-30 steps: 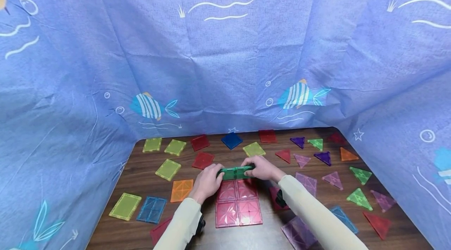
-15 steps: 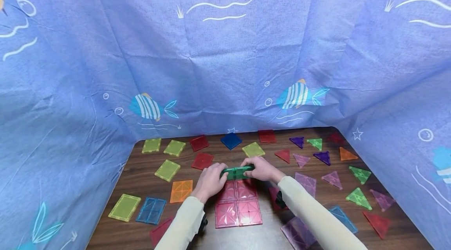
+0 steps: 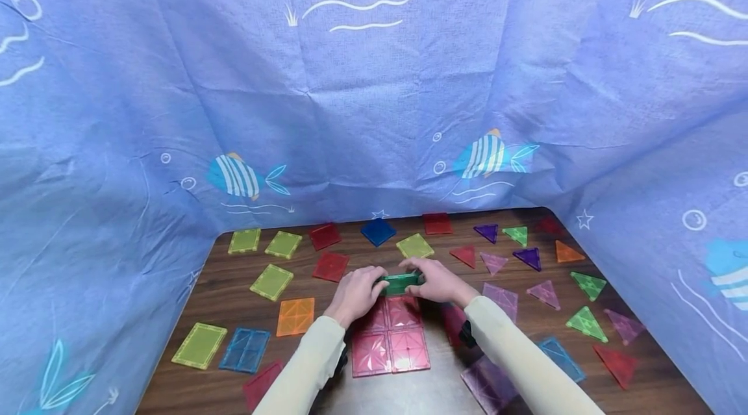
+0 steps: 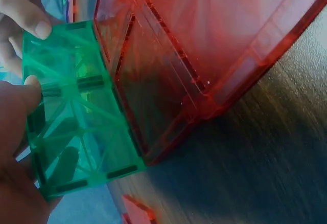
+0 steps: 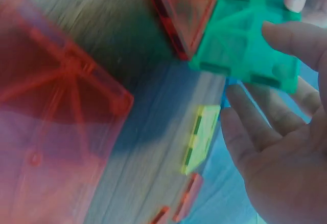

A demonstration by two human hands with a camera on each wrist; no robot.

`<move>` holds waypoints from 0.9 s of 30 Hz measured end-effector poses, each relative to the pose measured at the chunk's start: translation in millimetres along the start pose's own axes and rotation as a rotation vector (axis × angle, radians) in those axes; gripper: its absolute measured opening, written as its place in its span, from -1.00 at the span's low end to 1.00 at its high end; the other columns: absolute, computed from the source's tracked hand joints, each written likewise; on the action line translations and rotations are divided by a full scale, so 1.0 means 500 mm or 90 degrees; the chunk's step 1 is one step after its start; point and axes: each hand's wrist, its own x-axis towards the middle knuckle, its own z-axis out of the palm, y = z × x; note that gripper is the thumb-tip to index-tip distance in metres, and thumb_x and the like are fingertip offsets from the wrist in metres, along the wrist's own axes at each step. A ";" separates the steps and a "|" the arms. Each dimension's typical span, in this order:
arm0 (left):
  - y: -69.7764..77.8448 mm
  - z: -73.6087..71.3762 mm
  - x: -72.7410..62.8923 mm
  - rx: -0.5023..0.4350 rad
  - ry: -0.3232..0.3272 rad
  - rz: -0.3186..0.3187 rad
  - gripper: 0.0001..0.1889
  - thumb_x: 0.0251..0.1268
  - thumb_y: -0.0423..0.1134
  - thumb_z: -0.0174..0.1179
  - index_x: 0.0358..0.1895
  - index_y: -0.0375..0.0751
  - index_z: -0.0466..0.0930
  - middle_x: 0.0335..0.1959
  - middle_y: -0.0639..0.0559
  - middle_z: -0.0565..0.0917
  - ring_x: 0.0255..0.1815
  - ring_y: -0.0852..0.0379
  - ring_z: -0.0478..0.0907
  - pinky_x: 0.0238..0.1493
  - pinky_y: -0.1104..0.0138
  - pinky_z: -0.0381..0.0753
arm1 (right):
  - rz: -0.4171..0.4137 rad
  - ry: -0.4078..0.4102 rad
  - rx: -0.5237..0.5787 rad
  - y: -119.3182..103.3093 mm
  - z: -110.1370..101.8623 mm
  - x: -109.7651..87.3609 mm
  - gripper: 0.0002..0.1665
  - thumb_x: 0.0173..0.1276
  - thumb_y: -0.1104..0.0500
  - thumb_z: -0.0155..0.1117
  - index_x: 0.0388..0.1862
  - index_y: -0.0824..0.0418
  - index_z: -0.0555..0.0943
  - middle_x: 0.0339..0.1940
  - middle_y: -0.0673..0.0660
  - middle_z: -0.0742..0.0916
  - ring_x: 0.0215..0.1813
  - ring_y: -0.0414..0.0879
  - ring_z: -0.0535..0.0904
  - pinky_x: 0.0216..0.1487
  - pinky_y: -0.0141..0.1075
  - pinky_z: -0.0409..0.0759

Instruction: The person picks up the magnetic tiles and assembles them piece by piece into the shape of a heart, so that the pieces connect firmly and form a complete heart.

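A long green magnetic tile, with a bar across its middle, stands on edge along the far side of a block of pink-red square magnetic tiles. My left hand grips its left part, thumb on the near face; its fingers show through the green plastic in the left wrist view. From the right, my right hand holds the other end, its thumb on the near face and its fingers spread behind. The green tile's lower edge meets the red tiles.
Loose yellow, orange, blue and red squares lie to the left and back. Several triangles are spread at the right. Purple squares lie near my right sleeve. A blue cloth hangs behind the table.
My left hand has slid right along the green tile, nearer my right hand, so less green shows between them. My right hand stays at its end. The head view has shifted slightly.
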 end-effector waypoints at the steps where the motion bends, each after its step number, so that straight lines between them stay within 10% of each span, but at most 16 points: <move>1: 0.001 -0.002 0.000 -0.001 0.002 -0.003 -0.88 0.46 -0.08 0.22 -0.12 0.02 0.67 -0.26 0.10 0.73 -0.22 0.10 0.71 -0.17 0.16 0.66 | 0.004 0.004 -0.002 0.000 -0.005 -0.005 -0.41 0.27 0.22 0.47 0.28 0.21 0.55 0.04 0.17 0.73 0.01 0.00 0.68 0.08 -0.01 0.65; 9: -0.002 -0.015 -0.002 0.009 0.013 -0.034 -0.88 0.45 -0.09 0.24 -0.14 0.00 0.69 -0.24 0.08 0.75 -0.20 0.06 0.73 -0.20 0.13 0.70 | 0.033 -0.034 -0.179 0.011 -0.040 -0.060 -0.63 0.22 0.15 0.50 -0.01 0.23 0.67 -0.21 0.07 0.76 -0.13 -0.06 0.68 -0.02 -0.04 0.67; 18: -0.009 -0.013 -0.015 0.020 0.019 -0.053 -0.86 0.44 -0.08 0.25 -0.13 -0.03 0.69 -0.21 0.05 0.77 -0.20 0.04 0.73 -0.21 0.11 0.70 | 0.133 -0.165 -0.408 -0.014 -0.043 -0.142 -0.10 -0.33 -0.03 0.81 0.08 0.21 0.68 -0.04 0.14 0.71 0.00 0.14 0.66 0.09 0.09 0.64; 27: -0.019 -0.020 -0.027 0.034 0.012 -0.084 -0.84 0.43 -0.09 0.26 -0.12 -0.07 0.68 -0.20 0.02 0.76 -0.22 0.05 0.73 -0.19 0.13 0.71 | 0.097 -0.141 -0.506 -0.005 -0.029 -0.153 -0.33 -0.40 -0.05 0.82 -0.28 0.13 0.69 -0.31 0.03 0.67 -0.27 0.06 0.65 -0.11 -0.02 0.67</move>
